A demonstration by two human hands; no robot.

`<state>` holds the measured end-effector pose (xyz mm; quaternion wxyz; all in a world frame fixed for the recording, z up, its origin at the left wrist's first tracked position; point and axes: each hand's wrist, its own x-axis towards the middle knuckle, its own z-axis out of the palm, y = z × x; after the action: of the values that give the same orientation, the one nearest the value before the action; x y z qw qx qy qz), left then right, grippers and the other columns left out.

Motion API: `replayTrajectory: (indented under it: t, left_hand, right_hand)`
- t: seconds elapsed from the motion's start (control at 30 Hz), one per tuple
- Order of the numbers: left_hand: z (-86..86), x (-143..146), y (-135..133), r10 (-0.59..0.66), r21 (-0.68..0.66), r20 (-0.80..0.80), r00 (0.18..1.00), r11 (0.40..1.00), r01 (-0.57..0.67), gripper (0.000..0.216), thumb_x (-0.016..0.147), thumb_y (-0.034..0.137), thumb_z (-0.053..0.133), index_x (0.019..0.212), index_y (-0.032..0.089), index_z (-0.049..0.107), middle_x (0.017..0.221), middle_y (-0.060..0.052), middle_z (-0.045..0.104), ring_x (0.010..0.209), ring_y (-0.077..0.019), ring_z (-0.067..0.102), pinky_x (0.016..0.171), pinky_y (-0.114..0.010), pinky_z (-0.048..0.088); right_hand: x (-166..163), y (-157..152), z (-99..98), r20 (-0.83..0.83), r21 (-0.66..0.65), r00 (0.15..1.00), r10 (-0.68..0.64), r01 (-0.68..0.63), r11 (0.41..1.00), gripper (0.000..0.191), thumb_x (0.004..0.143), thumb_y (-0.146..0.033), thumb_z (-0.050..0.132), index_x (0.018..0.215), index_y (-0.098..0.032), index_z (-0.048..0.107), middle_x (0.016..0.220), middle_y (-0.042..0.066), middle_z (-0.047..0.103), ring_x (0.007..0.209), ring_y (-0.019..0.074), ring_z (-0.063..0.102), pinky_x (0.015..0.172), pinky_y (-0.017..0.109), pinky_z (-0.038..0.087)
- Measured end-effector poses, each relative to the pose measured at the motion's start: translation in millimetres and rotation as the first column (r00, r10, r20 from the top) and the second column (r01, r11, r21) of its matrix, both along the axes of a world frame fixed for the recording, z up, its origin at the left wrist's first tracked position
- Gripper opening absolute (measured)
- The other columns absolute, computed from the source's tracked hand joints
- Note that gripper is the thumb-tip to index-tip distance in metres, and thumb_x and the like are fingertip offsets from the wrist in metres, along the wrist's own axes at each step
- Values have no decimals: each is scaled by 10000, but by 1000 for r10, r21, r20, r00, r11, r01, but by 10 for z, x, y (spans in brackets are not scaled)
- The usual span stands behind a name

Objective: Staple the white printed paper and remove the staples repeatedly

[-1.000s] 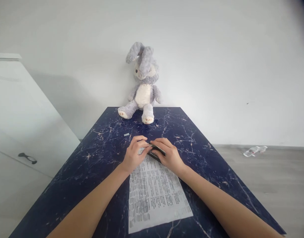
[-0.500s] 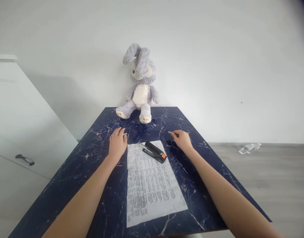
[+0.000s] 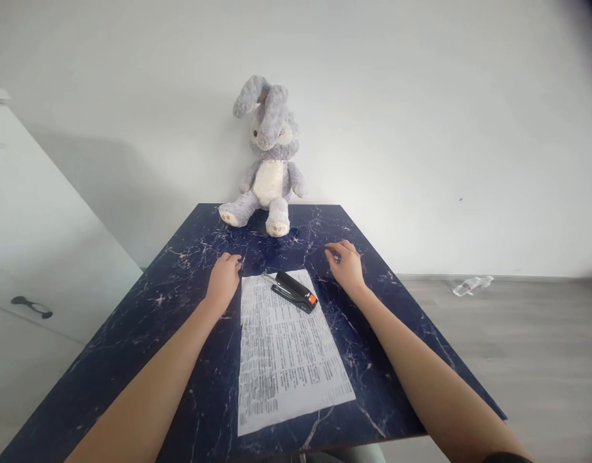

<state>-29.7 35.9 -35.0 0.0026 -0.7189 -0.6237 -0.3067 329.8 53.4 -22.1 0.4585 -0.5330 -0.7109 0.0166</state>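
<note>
Left hand (image 3: 223,280), fingers (image 3: 234,261) open, and right hand (image 3: 348,266), grip unclear, flank a black stapler (image 3: 294,291) lying on printed white paper (image 3: 286,360).

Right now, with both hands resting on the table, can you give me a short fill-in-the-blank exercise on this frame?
1. The black stapler lies on the far end of a printed sheet of ____.
2. A plush ____ sits at the far edge of the dark marbled table.
3. The left hand and right hand rest either side of the stapler, whose near end is ____.
Missing words: paper; rabbit; orange.
</note>
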Motion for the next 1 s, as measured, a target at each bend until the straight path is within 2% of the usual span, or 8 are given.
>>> replayTrajectory:
  t: [0.07, 0.13, 0.2, 0.37, 0.53, 0.67, 0.77, 1.0]
  left_hand:
    - [3, 26, -9, -33, 25, 77, 996, 999, 32, 239, 966, 148, 497, 1033, 182, 724, 1071, -113, 656, 979, -268, 686, 931, -395, 537]
    - [28, 71, -40, -83, 42, 138, 987, 996, 78, 232, 992, 176, 475, 1018, 196, 705, 1076, -97, 659, 968, -250, 684, 915, -379, 534]
    - [61, 131, -83, -156, 24, 188, 970, 988, 154, 258, 1021, 185, 424, 1094, 212, 670, 1031, -71, 674, 910, -219, 682, 872, -351, 533]
    - [111, 284, -170, -384, 0, 173, 907, 921, 390, 312, 1062, 198, 357, 1253, 207, 604, 1113, -85, 641, 997, -207, 653, 901, -344, 515]
    - [157, 334, -226, -466, 17, 154, 871, 883, 470, 342, 1096, 259, 328, 1232, 200, 636, 1073, -78, 600, 987, -200, 633, 906, -342, 516]
    - [167, 312, -231, -492, 23, 173, 853, 868, 496, 302, 1063, 303, 490, 1321, 234, 631, 1122, -71, 681, 1057, -221, 662, 967, -370, 506]
    - [157, 296, -215, -465, -34, 203, 862, 876, 480, 241, 1005, 329, 617, 1218, 245, 693, 1114, -53, 748, 1031, -236, 695, 964, -391, 509]
    - [175, 319, -197, -516, -18, 153, 843, 851, 524, 111, 987, 274, 617, 1024, 232, 713, 1073, -62, 753, 1035, -258, 629, 958, -434, 491]
  right_hand:
    - [-254, -219, 117, -67, -46, 970, 232, -235, 971, 275, 1044, -367, 545, 1102, -196, 752, 1042, 99, 683, 922, 243, 643, 879, 392, 531]
    - [-495, -436, 181, -70, -157, 888, 455, -460, 874, 303, 1041, -411, 578, 1226, -211, 711, 1122, 95, 678, 964, 233, 657, 849, 367, 543]
    - [-677, -597, 176, -25, -232, 839, 544, -534, 813, 441, 960, -402, 711, 1350, -211, 634, 1189, 101, 670, 1031, 253, 658, 893, 387, 544]
    - [-811, -672, 46, -7, -234, 860, 511, -498, 835, 460, 898, -168, 710, 1340, -202, 588, 1214, 106, 691, 1072, 263, 663, 948, 413, 527]
    - [-772, -612, 13, -14, -228, 840, 542, -530, 817, 376, 901, -167, 725, 1260, -192, 617, 1127, 92, 708, 977, 246, 673, 878, 388, 527]
    - [-765, -614, 7, -23, -214, 837, 547, -538, 815, 381, 895, -154, 730, 1257, -185, 616, 1139, 93, 703, 991, 243, 670, 891, 384, 519]
    - [-757, -621, 16, -29, -232, 831, 556, -547, 805, 387, 903, -156, 726, 1272, -184, 613, 1137, 93, 699, 981, 238, 667, 874, 375, 518]
    - [-749, -620, 38, -33, -229, 816, 577, -568, 791, 364, 911, -156, 718, 1261, -188, 624, 1121, 86, 697, 978, 232, 664, 879, 376, 519]
